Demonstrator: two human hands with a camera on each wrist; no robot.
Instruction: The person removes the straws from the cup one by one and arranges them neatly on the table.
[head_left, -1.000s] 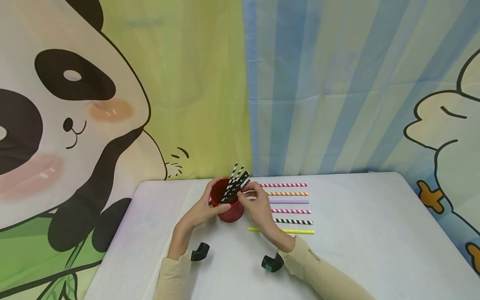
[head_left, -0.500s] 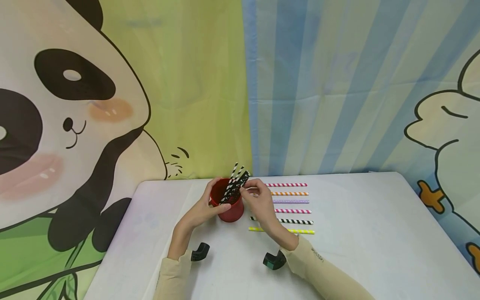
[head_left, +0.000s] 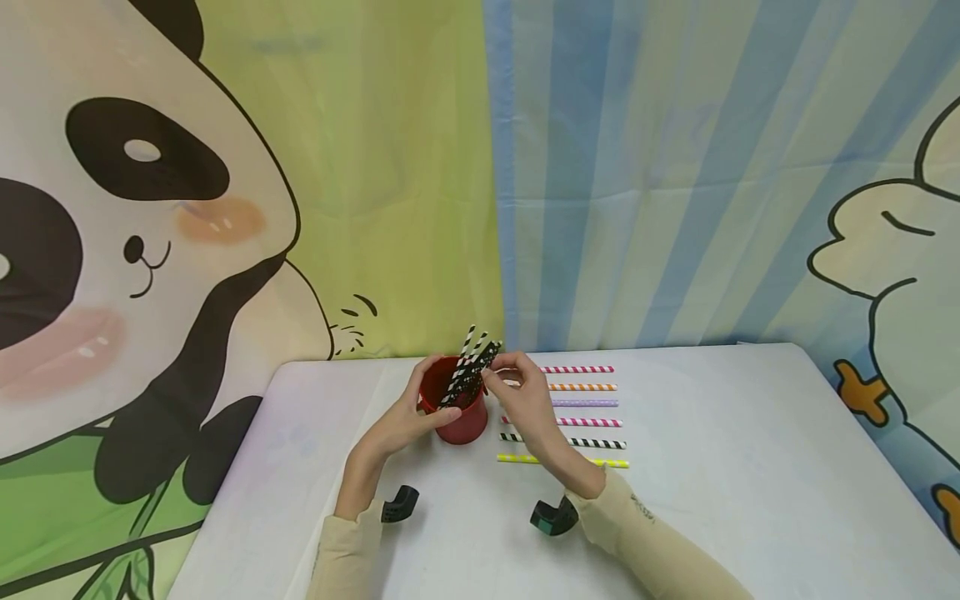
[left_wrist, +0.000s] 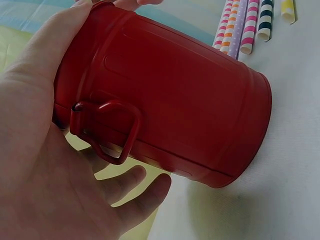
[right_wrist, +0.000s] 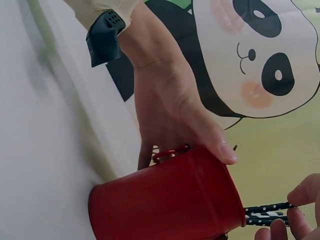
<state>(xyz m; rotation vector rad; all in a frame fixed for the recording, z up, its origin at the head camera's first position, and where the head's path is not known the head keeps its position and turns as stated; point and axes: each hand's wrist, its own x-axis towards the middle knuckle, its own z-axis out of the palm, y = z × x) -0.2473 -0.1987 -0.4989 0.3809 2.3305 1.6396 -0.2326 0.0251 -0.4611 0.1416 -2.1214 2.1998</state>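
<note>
A small red metal bucket (head_left: pixel 462 427) with wire side handles stands on the white table. My left hand (head_left: pixel 401 421) holds it by the rim, thumb at the front and fingers around the far side; its red handle (left_wrist: pixel 117 131) shows in the left wrist view. Black-and-white striped straws (head_left: pixel 467 343) and several black straws with white dots lean out of the bucket to the right. My right hand (head_left: pixel 528 408) is at the bucket's right rim, its thumb and index finger pinching the end of a dotted black straw (right_wrist: pixel 267 207).
Right of the bucket, paper straws lie in parallel rows: red-striped (head_left: pixel 577 369), orange-striped (head_left: pixel 585 387), purple dotted (head_left: pixel 587 403), pink-striped (head_left: pixel 592 422), black-striped (head_left: pixel 597 443) and yellow (head_left: pixel 517 458). A printed panda curtain (head_left: pixel 420 167) hangs behind the table.
My right hand has shifted slightly right and away from the bucket's middle, uncovering more of the straws' left ends on the table. The left hand and bucket have stayed in place.
</note>
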